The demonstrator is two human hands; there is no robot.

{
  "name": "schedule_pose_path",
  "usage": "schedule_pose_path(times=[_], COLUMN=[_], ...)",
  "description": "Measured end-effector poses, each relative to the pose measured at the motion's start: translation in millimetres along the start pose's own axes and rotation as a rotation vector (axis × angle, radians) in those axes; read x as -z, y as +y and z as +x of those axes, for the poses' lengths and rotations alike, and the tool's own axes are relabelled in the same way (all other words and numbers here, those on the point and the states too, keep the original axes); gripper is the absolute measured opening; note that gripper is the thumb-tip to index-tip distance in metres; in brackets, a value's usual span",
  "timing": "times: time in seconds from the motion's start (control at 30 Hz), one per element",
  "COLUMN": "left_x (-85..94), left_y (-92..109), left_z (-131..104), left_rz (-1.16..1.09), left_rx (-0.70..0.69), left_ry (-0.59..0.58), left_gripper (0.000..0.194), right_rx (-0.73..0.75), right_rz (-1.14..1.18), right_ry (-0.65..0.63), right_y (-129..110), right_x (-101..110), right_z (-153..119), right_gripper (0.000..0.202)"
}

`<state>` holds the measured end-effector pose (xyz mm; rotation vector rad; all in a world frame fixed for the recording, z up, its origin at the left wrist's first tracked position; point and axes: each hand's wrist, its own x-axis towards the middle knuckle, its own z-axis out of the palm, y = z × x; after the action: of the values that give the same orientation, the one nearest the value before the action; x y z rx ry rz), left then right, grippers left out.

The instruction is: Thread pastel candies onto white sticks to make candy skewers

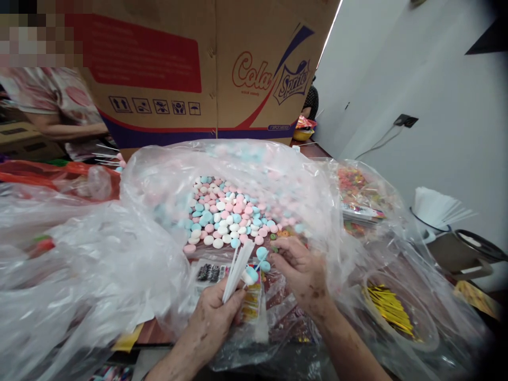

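My left hand [216, 312] is closed around a bundle of white sticks [238, 270], which point up and slightly right. Blue and white candies [251, 275] on a stick show beside the bundle, close to my left fingers. My right hand [299, 270] is just to the right, thumb and fingers bent near the blue candies; whether they pinch something is too small to tell. Beyond both hands, many pink, white and blue round candies [224, 214] lie in a large clear plastic bag [159, 169]. Small ring-shaped pieces [283, 233] lie by my right fingertips.
A large cardboard box [159, 53] stands behind the bag. Gold ties [389, 309] sit in a clear round container at the right, below a cup of white sticks [436, 206]. Crumpled plastic [99, 264] covers the left. Another person's arm [67, 129] shows at the back left.
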<state>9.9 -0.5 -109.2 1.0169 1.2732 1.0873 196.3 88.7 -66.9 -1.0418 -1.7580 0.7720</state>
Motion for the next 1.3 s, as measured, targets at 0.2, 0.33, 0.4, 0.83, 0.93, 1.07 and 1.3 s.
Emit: schedule_pose_path(times=[0.2,0.33,0.4,0.83,0.93,1.07,1.3], left_x=[-0.4,-0.7,-0.3,-1.5,-0.5,0.7,-4.3], left_y=[7,6,3,12,10,3,0], left_z=[-1,-2,-1,-2,-1,1,2], left_rz=[0.016,-0.019,-0.036,-0.006,-0.005,-0.077,-0.278], left_rx=[0.021,0.036,0.026,0.001,0.005,0.01,0.035], left_ry=[-0.004,-0.007,0.001,0.009,0.027,0.057,0.122], left_gripper=[0.024,0.025,0.025,0.022,0.023,0.025,0.033], right_rx=[0.0,-0.202,-0.24,0.041,0.027,0.156,-0.011], right_rz=[0.113,0.327,0.373,0.121,0.113,0.011,-0.421], right_ry=[-0.068,-0.057,-0.039,-0.128,-0.135,-0.156,-0.03], right_y=[0,7,8,0,-7,-16,-2], right_x=[3,3,2,1,-15,-30,20], right_z=[1,1,1,-5,-18,-33,6], right_gripper=[0.016,0.017,0.019,0.024,0.029,0.036,0.026])
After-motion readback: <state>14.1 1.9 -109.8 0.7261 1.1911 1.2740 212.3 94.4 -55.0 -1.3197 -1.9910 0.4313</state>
